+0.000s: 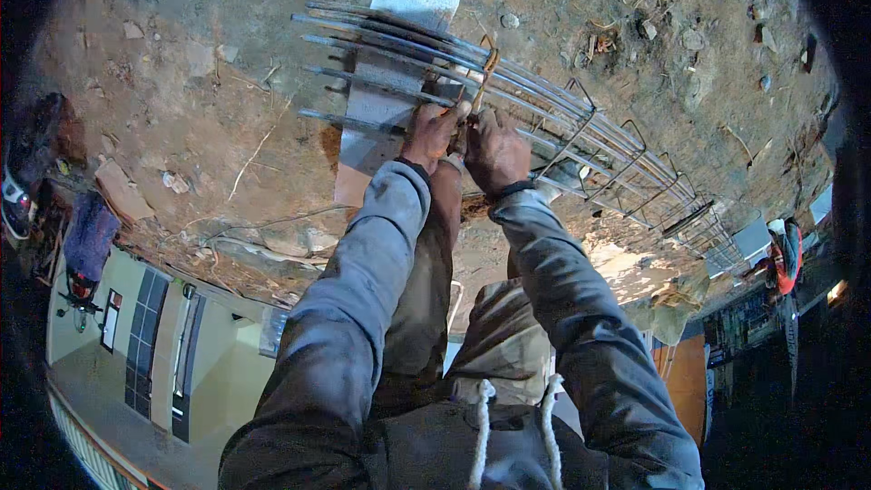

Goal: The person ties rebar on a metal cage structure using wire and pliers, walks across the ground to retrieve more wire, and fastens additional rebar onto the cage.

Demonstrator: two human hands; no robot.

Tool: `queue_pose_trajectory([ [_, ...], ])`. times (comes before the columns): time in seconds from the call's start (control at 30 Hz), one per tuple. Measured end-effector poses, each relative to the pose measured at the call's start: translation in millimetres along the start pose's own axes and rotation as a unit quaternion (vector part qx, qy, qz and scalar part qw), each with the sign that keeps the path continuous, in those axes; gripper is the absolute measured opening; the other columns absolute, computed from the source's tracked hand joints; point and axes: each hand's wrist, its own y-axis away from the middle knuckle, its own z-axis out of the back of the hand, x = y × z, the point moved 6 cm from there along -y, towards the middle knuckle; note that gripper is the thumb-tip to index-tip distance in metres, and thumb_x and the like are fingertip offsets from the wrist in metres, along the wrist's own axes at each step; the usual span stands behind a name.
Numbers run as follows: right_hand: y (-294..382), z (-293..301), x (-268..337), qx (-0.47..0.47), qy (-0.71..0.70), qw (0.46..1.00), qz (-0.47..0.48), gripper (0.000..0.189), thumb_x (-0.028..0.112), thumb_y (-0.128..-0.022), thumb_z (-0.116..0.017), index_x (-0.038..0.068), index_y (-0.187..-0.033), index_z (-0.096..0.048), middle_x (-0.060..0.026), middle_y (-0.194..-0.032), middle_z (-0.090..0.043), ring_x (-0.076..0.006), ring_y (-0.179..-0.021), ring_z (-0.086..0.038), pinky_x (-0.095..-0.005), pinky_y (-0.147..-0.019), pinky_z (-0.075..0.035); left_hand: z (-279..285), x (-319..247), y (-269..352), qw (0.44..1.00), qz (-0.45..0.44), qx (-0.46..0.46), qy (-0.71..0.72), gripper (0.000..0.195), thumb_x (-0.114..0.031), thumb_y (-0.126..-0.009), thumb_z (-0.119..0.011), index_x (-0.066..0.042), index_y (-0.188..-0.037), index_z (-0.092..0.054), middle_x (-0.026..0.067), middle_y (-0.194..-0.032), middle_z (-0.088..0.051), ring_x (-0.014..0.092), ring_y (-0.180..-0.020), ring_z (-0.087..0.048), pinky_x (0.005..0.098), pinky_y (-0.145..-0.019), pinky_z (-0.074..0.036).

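A long reinforcing-bar cage (578, 124) lies across the ground before me, its several steel bars running from upper left to far right. Square wire stirrups (636, 139) surround the bars on the right. Near the left part, a rusty brown loop (489, 64) stands around the bars, and its lower end runs down to my fingers. My left hand (430, 135) and my right hand (498, 150) are close together at the cage's near side, both with bent fingers at that lower end. The fingertips partly hide what they grip. My bare lower leg (446, 201) is just below.
A pale flat board (415, 0) lies under the bars' left ends. Stones and debris dot the bare soil (204, 116). A person in red (787, 258) is near the cage's far right end. A building (224, 361) stands at lower left, with a motorcycle (83, 279) nearby.
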Motion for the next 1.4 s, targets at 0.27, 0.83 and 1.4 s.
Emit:
queue_pose_trajectory([
  [0.27, -3, -22, -19, -0.001, -0.105, 0.99, -0.099, 0.031, 0.03, -0.076, -0.06, 0.0, -0.083, -0.061, -0.0259, -0.074, -0.062, -0.0433, -0.076, -0.062, -0.0505, -0.067, -0.05, 11, 7, -1, 0.99, 0.126, -0.023, -0.054, 0.035, -0.039, -0.082, -0.069, -0.004, -0.086, -0.068, 0.0024, -0.079, -0.064, 0.014, -0.069, -0.059, 0.0305, -0.065, -0.047],
  [0.83, 102, -2, -145, -0.006, -0.193, 0.956, -0.222, 0.042, 0.036, -0.084, -0.065, 0.008, -0.115, -0.059, -0.0165, -0.098, -0.066, -0.0333, -0.084, -0.065, -0.0413, -0.077, -0.05, 23, 3, -8, 0.989, 0.084, -0.016, -0.121, 0.034, -0.031, -0.091, -0.06, -0.001, -0.105, -0.063, 0.0085, -0.096, -0.067, 0.018, -0.086, -0.064, 0.0303, -0.073, -0.051],
  [1.4, 258, 172, -651, -0.021, 0.208, 0.843, -0.495, 0.044, 0.04, -0.081, -0.061, 0.004, -0.105, -0.066, -0.0232, -0.104, -0.064, -0.0375, -0.107, -0.057, -0.0427, -0.091, -0.045, -4, -1, 22, 0.982, 0.013, -0.122, -0.141, 0.023, -0.029, -0.096, -0.052, -0.007, -0.103, -0.058, 0.0051, -0.087, -0.064, 0.016, -0.074, -0.06, 0.0306, -0.066, -0.05],
])
